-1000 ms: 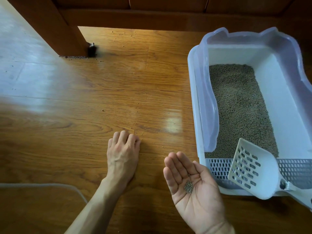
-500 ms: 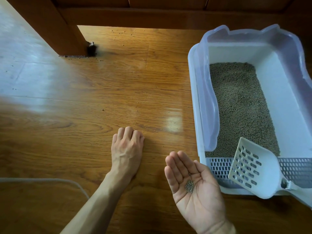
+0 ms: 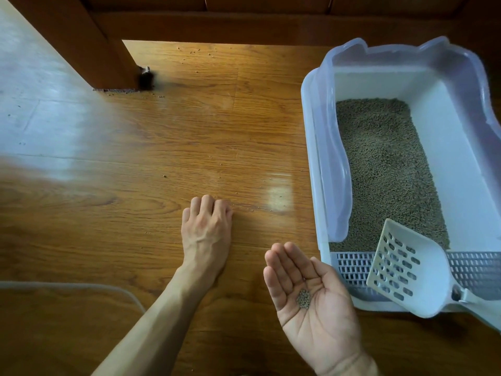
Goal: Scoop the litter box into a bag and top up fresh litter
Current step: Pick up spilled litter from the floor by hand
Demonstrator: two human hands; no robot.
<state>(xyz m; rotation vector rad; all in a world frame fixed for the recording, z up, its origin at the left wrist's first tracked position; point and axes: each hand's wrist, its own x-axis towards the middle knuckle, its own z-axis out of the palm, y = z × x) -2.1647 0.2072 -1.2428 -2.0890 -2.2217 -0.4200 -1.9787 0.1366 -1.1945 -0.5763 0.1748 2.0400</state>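
Observation:
A white litter box (image 3: 309,158) with a pale lilac rim stands at the right, holding grey-brown litter (image 3: 385,172). A white slotted scoop (image 3: 406,270) lies across the box's near grated step. My right hand (image 3: 322,324) is held palm up and flat just left of the box's near corner, carrying a small heap of litter pellets (image 3: 303,298). My left hand (image 3: 207,232) rests knuckles-up on the wooden floor to the left, its fingers curled under. The fingertips are hidden, so I cannot tell if they pinch anything.
Stray pellets (image 3: 164,176) dot the floor ahead of my left hand and near the back. A brown wooden furniture leg (image 3: 103,50) and rail close off the far side. A grey mat edge (image 3: 81,287) curves in at the lower left.
My left hand has slid a little to the right along the floor, fingers still curled. The right hand stays palm up with the pellets.

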